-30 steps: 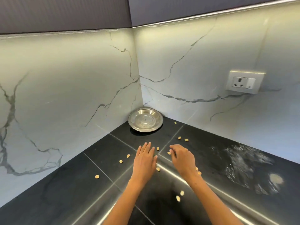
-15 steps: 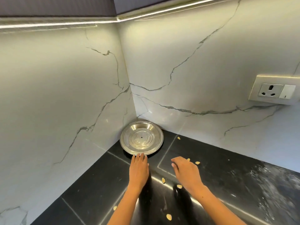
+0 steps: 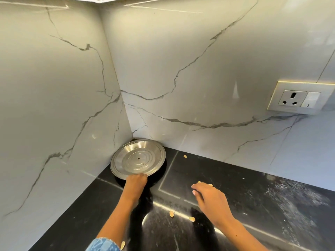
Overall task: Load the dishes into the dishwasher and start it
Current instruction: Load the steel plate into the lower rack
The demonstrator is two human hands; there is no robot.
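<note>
1. A round steel lid [image 3: 138, 159] was found in the corner of the black countertop [image 3: 244, 192], its far rim lifted against the marble backsplash [image 3: 181, 69] and its near rim low. No dishwasher was in view.

2. The left hand [image 3: 136, 182] was observed at the near rim of the lid, fingers curled over the edge. A grip on the rim was judged probable; the fingertips were hidden, so full closure could not be confirmed.

3. The right hand [image 3: 210, 198] was noted above the countertop, well apart from the lid, fingers loosely bent and nothing held.

4. Pale seeds [image 3: 172, 213] were recorded scattered on the countertop, several just beside the right hand.

5. Risk: the lid was held, if at all, by one thin edge only. A slip was judged likely if it were lifted quickly, since polished steel gives little purchase; it could clatter onto the stone or scrape the backsplash.

6. Risk: seeds could be swept to the floor by the left forearm during withdrawal.

7. Change from half a second earlier: the left hand had been flat on the countertop short of the lid and had since reached its rim. The right hand had been shifted further right.

8. A wall socket [image 3: 297, 98] was noted to the right.
</note>
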